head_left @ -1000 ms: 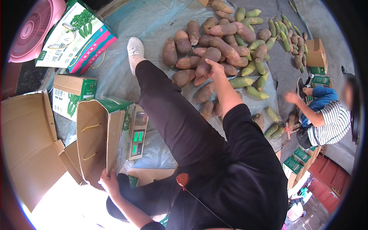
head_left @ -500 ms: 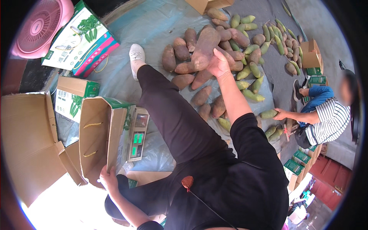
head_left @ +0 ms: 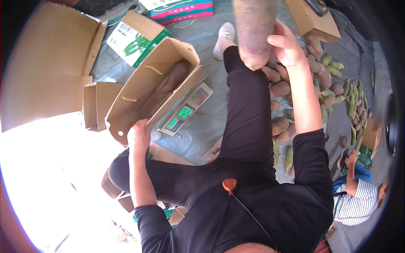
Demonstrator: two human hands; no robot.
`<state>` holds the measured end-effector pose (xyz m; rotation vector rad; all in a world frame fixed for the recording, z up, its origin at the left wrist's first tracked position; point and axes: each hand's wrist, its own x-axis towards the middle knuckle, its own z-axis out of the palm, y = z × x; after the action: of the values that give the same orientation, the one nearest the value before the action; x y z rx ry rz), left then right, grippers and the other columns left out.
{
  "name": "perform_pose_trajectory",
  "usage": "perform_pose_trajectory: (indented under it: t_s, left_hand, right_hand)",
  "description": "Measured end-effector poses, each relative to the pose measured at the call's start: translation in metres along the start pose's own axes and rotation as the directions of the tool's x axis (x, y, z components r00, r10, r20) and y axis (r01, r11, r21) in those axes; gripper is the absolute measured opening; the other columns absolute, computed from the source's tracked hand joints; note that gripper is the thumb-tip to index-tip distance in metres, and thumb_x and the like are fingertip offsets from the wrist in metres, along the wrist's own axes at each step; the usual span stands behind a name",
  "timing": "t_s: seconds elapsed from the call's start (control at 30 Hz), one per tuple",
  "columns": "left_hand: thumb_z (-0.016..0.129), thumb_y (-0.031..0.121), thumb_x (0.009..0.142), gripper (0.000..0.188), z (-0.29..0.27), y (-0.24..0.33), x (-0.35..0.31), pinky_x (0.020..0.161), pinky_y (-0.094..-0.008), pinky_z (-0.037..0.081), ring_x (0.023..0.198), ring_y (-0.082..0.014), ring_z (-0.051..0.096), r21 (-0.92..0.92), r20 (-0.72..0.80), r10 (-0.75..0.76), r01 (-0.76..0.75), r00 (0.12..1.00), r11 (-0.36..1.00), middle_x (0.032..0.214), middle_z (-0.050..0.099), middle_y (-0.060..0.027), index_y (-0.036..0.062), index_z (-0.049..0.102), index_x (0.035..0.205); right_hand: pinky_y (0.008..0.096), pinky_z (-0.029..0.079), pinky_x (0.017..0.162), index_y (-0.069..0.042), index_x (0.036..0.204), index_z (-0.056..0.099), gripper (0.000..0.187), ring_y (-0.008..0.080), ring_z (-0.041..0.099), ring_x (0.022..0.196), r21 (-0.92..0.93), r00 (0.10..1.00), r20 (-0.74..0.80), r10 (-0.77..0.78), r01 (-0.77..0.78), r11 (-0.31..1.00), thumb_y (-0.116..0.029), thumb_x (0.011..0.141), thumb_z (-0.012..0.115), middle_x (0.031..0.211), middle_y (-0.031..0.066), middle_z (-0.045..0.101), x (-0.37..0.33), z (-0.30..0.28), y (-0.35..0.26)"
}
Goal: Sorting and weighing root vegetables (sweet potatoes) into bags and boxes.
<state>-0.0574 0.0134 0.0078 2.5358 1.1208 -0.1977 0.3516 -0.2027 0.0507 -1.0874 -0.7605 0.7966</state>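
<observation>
In my raised right hand (head_left: 290, 47) is a large brownish-purple root vegetable (head_left: 254, 31), gripped along its right side with its blunt end pointing down. Its upper end runs out of the picture. My left hand (head_left: 139, 134) is closed on the near rim of an opened cardboard box (head_left: 141, 84) with yellow cord handles. Inside that box lie similar brownish roots (head_left: 176, 76), partly in shadow. The box sits against a scale (head_left: 187, 110) with lit green digits; whether it rests on the scale's platform is hidden.
Beyond my right forearm, brown roots (head_left: 279, 89) and green radish-like vegetables (head_left: 331, 70) cover part of the sheeted floor. A white-and-green carton (head_left: 137, 40) and a large open cardboard box (head_left: 50, 63) stand at left. A co-worker in a striped shirt (head_left: 356, 204) is at lower right.
My right hand has lifted the root vegetable up off the pile, closer to me. The view has swung left, showing roots inside the box; my left hand still grips the rim.
</observation>
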Motion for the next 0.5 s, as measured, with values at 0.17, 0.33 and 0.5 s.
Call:
perform_pose_trajectory:
  t_s: [0.17, 0.33, 0.5]
  left_hand:
    - [0.062, 0.014, 0.08, 0.019, 0.0, -0.007, -0.004, 0.076, -0.0404, 0.048, 0.087, -0.0329, 0.061, 0.005, 0.018, -0.008, 0.008, 1.0, 1.0, 0.092, 0.063, -0.0121, 0.006, 0.065, 0.096]
    - [0.062, 0.017, 0.08, 0.021, -0.001, -0.004, 0.001, 0.077, -0.0415, 0.048, 0.088, -0.0335, 0.06, 0.047, 0.006, 0.025, -0.025, 1.0, 0.999, 0.094, 0.063, -0.0131, 0.0054, 0.064, 0.097]
    - [0.062, 0.019, 0.08, 0.027, 0.008, -0.013, 0.003, 0.075, -0.0452, 0.047, 0.087, -0.0382, 0.06, 0.168, 0.052, 0.064, -0.072, 0.997, 0.983, 0.092, 0.062, -0.0202, 0.001, 0.062, 0.101]
  right_hand:
    - [0.0335, 0.043, 0.092, 0.001, 0.126, 0.046, 0.072, 0.0207, 0.055, 0.107, -0.385, 0.902, 0.427, 0.07, 0.111, 0.916, -0.023, 0.064, 0.072, 0.118, 0.0135, 0.056, 0.063, 0.117, -0.007]
    - [0.0342, 0.051, 0.074, 0.001, 0.109, 0.06, 0.065, 0.0268, 0.064, 0.087, -0.554, 0.731, 0.653, 0.2, 0.28, 0.784, -0.027, 0.053, 0.077, 0.098, 0.0187, 0.065, 0.1, 0.206, 0.062]
    - [0.0413, 0.051, 0.065, -0.004, 0.073, 0.07, 0.034, 0.0289, 0.065, 0.077, -0.746, 0.556, 0.665, 0.498, 0.499, 0.44, -0.026, 0.047, 0.075, 0.076, 0.0146, 0.067, 0.1, 0.281, 0.126]
